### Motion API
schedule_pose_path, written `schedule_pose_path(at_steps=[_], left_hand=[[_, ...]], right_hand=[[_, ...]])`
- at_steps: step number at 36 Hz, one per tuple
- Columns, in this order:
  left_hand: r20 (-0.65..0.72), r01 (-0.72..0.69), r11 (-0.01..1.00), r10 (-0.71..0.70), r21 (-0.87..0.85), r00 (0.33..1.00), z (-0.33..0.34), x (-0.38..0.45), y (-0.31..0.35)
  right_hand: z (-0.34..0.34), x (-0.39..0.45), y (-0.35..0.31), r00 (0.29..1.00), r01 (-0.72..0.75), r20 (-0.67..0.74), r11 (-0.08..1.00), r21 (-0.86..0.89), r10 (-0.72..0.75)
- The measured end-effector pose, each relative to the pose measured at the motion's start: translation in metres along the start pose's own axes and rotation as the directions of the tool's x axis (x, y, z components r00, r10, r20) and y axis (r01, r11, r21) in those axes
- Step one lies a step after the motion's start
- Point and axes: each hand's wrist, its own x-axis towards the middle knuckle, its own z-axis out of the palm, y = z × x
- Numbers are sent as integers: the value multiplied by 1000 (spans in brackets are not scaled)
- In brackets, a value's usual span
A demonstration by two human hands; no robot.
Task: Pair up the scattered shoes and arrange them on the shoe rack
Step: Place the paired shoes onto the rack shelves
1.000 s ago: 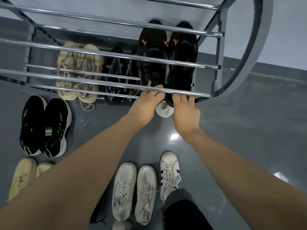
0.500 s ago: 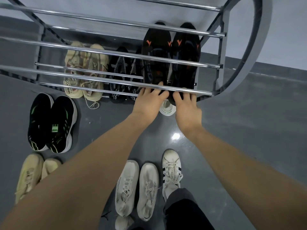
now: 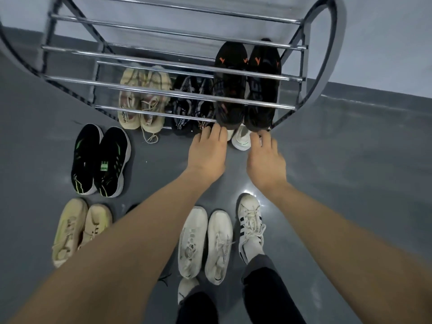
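Observation:
A chrome shoe rack (image 3: 163,64) stands against the wall. A black pair with orange marks (image 3: 247,66) lies on an upper shelf at the right end, heels toward me. My left hand (image 3: 207,150) hovers just below the left shoe's heel, its fingertips at or barely off it. My right hand (image 3: 266,155) sits below the right shoe's heel with loose fingers and holds nothing. On the lower level sit a beige pair (image 3: 142,101) and a black-and-white knit pair (image 3: 191,99). Between my hands peeks a white shoe (image 3: 242,139).
On the grey floor lie a black-and-green pair (image 3: 100,160), a tan pair (image 3: 79,228) and a white pair (image 3: 205,239). My own foot wears a white striped sneaker (image 3: 250,220). Another white shoe (image 3: 187,288) shows at the bottom edge.
Both hands have drawn back from the black-and-orange shoes, which stay on the shelf. The view has shifted, so the rack appears further right.

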Motion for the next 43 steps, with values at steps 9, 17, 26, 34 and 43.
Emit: schedule_pose_path(at_steps=[9,17,26,34,43], left_hand=[[-53,-49,994,44,-102,998,-33,-99,-8],[-3,-46,989,46,-140,999,-40,-182,-10],[99,60,988,-46,-143,994,-38,-247,1],[163,132,979,-106,-156,981,-8,-288,19],[259,143,971,-91,-192,962,75,-312,11]], right_hand=[[-23,-96,-35,1000,-23,15,995,100,22],[-27,-175,-47,999,-39,36,980,198,32],[-21,-237,-41,996,-5,85,963,269,-18],[8,-274,-35,989,-9,144,956,292,-34],[95,-306,-32,962,-97,274,942,323,5]])
